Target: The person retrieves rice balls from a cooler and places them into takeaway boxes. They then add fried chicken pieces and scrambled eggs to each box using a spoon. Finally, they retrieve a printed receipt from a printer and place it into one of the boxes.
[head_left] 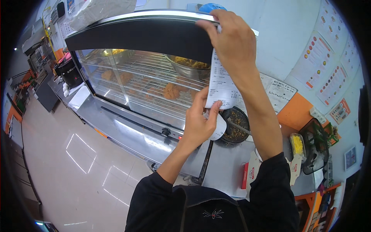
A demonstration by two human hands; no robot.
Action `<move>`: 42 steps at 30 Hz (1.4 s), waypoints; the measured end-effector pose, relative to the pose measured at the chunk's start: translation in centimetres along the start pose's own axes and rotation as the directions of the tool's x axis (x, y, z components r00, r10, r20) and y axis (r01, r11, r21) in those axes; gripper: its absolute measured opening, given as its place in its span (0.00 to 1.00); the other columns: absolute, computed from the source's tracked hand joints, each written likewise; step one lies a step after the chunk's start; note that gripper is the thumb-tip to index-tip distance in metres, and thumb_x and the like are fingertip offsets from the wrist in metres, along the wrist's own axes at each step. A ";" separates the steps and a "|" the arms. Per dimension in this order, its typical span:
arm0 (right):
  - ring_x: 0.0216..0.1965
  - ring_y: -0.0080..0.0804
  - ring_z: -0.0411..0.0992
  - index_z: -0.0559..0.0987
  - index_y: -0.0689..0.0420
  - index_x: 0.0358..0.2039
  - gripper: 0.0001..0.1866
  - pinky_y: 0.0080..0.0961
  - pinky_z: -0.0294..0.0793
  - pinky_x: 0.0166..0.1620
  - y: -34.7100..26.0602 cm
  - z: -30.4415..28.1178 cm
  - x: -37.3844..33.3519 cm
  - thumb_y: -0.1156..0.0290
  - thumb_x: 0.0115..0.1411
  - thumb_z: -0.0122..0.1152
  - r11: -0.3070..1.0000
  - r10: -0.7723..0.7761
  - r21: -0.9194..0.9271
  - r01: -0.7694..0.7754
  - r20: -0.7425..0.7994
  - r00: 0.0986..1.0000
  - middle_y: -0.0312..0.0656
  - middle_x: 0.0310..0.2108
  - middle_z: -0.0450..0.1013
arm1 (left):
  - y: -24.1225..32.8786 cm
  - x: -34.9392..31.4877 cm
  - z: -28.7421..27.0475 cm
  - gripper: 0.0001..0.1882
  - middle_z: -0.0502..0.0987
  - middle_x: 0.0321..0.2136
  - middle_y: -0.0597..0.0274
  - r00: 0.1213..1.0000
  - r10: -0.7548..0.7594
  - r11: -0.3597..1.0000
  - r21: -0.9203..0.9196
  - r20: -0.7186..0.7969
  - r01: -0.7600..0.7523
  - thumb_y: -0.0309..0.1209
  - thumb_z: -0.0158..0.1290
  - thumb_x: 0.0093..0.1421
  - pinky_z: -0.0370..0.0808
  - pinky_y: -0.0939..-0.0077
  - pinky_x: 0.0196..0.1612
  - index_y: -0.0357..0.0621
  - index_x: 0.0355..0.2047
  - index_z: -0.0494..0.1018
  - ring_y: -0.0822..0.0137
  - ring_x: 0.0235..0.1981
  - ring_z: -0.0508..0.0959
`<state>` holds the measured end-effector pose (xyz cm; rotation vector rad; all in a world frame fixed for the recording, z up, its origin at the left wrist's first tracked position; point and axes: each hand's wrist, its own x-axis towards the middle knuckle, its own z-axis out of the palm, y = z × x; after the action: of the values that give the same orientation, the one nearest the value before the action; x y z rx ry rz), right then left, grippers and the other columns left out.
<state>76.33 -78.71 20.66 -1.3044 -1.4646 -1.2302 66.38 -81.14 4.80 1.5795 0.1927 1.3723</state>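
A long white printed receipt (222,88) hangs at the right end of the food warmer. My right hand (233,38) is raised to the warmer's top edge, its fingers closed on the receipt's upper end. Lower down, my left hand (201,118) pinches the receipt's bottom between thumb and fingers, and the paper's tail curls below that hand. Behind both hands stands the glass-fronted food warmer (141,31), with fried pieces (171,91) on its wire racks and a metal bowl (185,69) of yellowish food inside.
Right of my left hand sits a dark bowl (236,123) of seasoning with a utensil in it. A red and white box (251,172), a tub of yellow food (296,144) and a black basket (315,145) stand on the right counter. A black appliance (70,72) is at the left.
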 end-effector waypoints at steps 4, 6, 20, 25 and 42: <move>0.31 0.38 0.72 0.73 0.60 0.40 0.22 0.35 0.70 0.32 -0.7 -2.3 -0.9 0.56 0.51 0.62 0.982 -0.088 0.170 0.081 0.035 0.995 0.45 0.33 0.71 | 0.5 -0.4 -1.1 0.20 0.75 0.37 0.50 0.993 -0.113 0.983 -0.149 -0.045 0.105 0.22 0.48 0.59 0.73 0.80 0.37 0.30 0.51 0.57 0.69 0.36 0.76; 0.30 0.40 0.71 0.72 0.61 0.41 0.23 0.39 0.70 0.32 -0.1 -3.0 -1.3 0.56 0.51 0.60 0.973 -0.221 0.080 0.217 0.050 0.974 0.45 0.33 0.70 | 0.7 -0.8 -1.6 0.19 0.75 0.37 0.51 0.990 -0.132 0.976 -0.178 -0.047 0.121 0.22 0.48 0.59 0.72 0.81 0.37 0.31 0.50 0.59 0.72 0.35 0.76; 0.44 0.39 0.68 0.78 0.54 0.30 0.20 0.39 0.67 0.45 -2.1 -1.9 -1.8 0.51 0.45 0.60 0.981 -0.099 0.177 0.075 0.129 0.987 0.40 0.34 0.73 | 1.7 -1.1 -6.0 0.25 0.70 0.18 0.69 0.946 -0.104 0.969 0.184 -0.307 0.167 0.26 0.52 0.58 0.67 0.86 0.28 0.34 0.54 0.58 0.81 0.20 0.67; 0.52 0.42 0.62 0.70 0.53 0.51 0.30 0.52 0.51 0.56 -1.6 -1.2 -1.8 0.48 0.52 0.50 0.998 0.044 -0.054 -0.031 0.262 0.964 0.45 0.47 0.68 | 1.2 -1.6 -5.7 0.25 0.63 0.18 0.69 0.988 -0.095 0.992 0.070 -0.121 0.104 0.32 0.47 0.61 0.62 0.83 0.37 0.34 0.56 0.56 0.77 0.22 0.61; 0.61 0.43 0.51 0.59 0.45 0.60 0.35 0.63 0.28 0.60 -1.7 -0.8 -2.2 0.43 0.54 0.41 1.000 0.010 0.010 -0.013 0.260 0.965 0.42 0.57 0.60 | 2.5 -20.0 -4.5 0.39 0.66 0.45 0.59 0.912 -0.367 0.876 0.261 -0.183 0.405 0.31 0.61 0.50 0.60 0.68 0.54 0.40 0.59 0.53 0.64 0.47 0.68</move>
<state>74.91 -79.94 18.42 -1.5096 -1.6411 -1.0711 54.68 -93.22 -7.16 1.5818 0.7838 1.1614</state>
